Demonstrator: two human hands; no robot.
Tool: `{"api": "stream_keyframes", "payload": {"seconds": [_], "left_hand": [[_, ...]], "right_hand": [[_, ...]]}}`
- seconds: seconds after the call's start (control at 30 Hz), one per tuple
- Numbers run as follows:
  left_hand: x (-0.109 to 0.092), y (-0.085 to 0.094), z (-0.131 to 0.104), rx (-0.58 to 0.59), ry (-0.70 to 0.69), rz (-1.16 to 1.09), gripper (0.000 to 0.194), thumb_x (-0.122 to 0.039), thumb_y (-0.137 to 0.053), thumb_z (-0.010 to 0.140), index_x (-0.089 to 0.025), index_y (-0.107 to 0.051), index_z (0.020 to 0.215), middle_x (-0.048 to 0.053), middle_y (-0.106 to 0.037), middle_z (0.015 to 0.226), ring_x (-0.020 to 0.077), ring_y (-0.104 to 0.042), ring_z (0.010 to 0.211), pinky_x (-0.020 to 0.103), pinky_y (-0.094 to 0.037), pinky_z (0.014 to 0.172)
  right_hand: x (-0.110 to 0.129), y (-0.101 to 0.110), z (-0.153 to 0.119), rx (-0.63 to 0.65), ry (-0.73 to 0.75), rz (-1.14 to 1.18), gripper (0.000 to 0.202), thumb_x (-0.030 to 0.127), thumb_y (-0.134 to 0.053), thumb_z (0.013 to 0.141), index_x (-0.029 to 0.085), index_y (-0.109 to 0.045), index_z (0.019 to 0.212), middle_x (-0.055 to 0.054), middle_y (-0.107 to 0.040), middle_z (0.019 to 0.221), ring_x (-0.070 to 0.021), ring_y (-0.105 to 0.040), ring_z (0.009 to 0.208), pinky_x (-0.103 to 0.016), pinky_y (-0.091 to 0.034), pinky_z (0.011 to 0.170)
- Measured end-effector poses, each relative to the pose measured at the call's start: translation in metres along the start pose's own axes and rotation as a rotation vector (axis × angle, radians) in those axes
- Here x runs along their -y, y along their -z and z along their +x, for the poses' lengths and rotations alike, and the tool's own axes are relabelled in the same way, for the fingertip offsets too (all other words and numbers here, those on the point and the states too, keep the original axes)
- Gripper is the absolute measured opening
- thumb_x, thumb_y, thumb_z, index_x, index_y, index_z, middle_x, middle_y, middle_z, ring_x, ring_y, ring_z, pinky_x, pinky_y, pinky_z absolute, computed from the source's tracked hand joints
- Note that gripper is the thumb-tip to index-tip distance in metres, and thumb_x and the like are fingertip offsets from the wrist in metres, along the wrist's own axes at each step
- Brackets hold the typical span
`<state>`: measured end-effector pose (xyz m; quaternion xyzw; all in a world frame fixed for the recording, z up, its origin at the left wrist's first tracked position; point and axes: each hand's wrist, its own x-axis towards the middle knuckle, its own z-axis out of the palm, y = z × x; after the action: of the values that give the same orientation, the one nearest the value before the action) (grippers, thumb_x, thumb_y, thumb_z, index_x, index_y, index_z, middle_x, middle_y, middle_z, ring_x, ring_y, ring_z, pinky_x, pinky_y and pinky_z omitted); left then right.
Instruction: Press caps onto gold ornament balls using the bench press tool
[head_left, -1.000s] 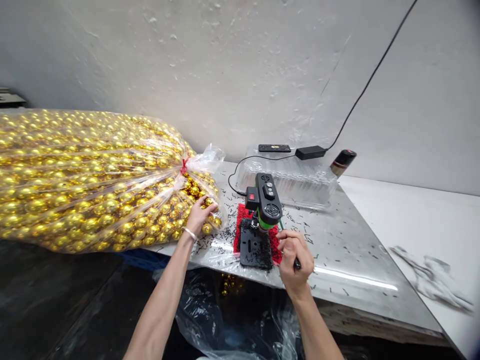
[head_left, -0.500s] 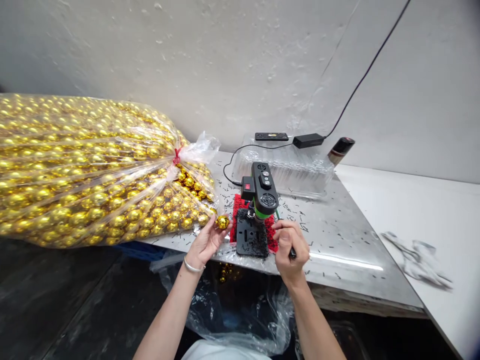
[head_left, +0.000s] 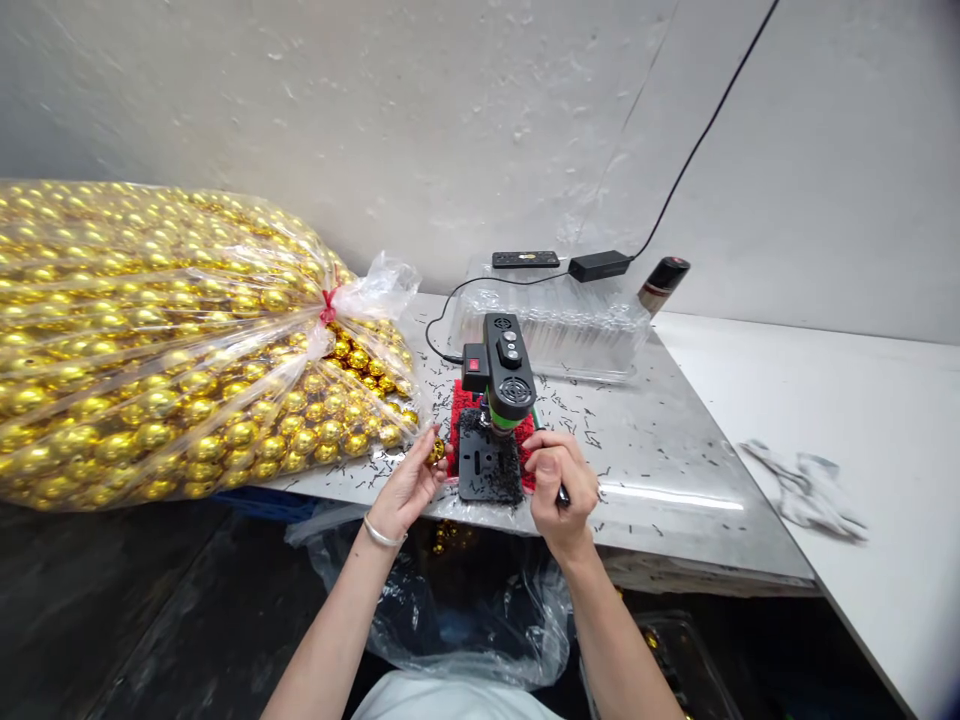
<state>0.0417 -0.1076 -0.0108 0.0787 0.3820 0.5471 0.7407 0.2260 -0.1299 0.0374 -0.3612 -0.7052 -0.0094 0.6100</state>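
Note:
Between the fingertips of my left hand [head_left: 411, 482] is a shiny gold ball [head_left: 436, 451], partly covered by the fingers. My right hand [head_left: 561, 490] is wrapped round the black-tipped lever handle [head_left: 563, 497] of a small bench drill press [head_left: 510, 362]. The press has a black and green head and a slotted black base plate [head_left: 477, 462] strewn with dark shavings. Under the base lies a red mat [head_left: 460, 402]. The gold ball is just left of the base plate. The tip of the tool under the head is hard to make out.
A large clear bag of gold balls [head_left: 172, 350], tied with red, fills the left. Behind the press stand a clear plastic box [head_left: 555, 335], a black power adapter [head_left: 600, 265] and a can [head_left: 663, 283]. Gloves [head_left: 806, 490] lie right. An open plastic bag [head_left: 465, 640] hangs below the table edge.
The whole view has shifted, so things appear slightly further left. My left fingers have turned round the gold ball, covering more of it. My right hand keeps its grip on the lever handle.

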Motion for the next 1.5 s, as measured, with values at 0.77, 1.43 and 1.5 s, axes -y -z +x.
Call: {"api": "stream_keyframes", "payload": {"seconds": [0.77, 1.43, 1.5], "left_hand": [[0.017, 0.005, 0.014, -0.071, -0.115, 0.107, 0.025, -0.007, -0.069, 0.077, -0.015, -0.065, 0.1, 0.002, -0.072, 0.076, 0.0103, -0.067, 0.062, 0.018, -0.055, 0.061], [0.015, 0.001, 0.001, 0.057, -0.072, 0.088, 0.02, -0.015, -0.076, 0.071, -0.012, -0.068, 0.089, 0.006, -0.073, 0.088, 0.0112, -0.067, 0.068, 0.019, -0.052, 0.059], [0.013, 0.002, -0.007, 0.081, -0.075, 0.06, 0.021, -0.014, -0.077, 0.071, -0.013, -0.066, 0.089, 0.005, -0.073, 0.088, 0.0117, -0.068, 0.068, 0.019, -0.053, 0.06]], "right_hand": [[-0.001, 0.0, -0.003, 0.006, -0.013, -0.014, 0.024, 0.005, -0.039, 0.087, 0.02, -0.05, 0.071, -0.001, -0.054, 0.065, -0.0151, -0.06, 0.074, -0.028, -0.045, 0.06], [-0.005, -0.001, -0.004, -0.003, 0.018, -0.013, 0.024, 0.005, -0.04, 0.087, 0.02, -0.05, 0.071, 0.0, -0.054, 0.063, -0.0155, -0.061, 0.073, -0.028, -0.047, 0.06], [-0.004, -0.001, -0.004, -0.006, 0.014, -0.013, 0.024, 0.006, -0.039, 0.087, 0.02, -0.05, 0.071, 0.0, -0.053, 0.063, -0.0156, -0.061, 0.073, -0.029, -0.046, 0.06]]}}
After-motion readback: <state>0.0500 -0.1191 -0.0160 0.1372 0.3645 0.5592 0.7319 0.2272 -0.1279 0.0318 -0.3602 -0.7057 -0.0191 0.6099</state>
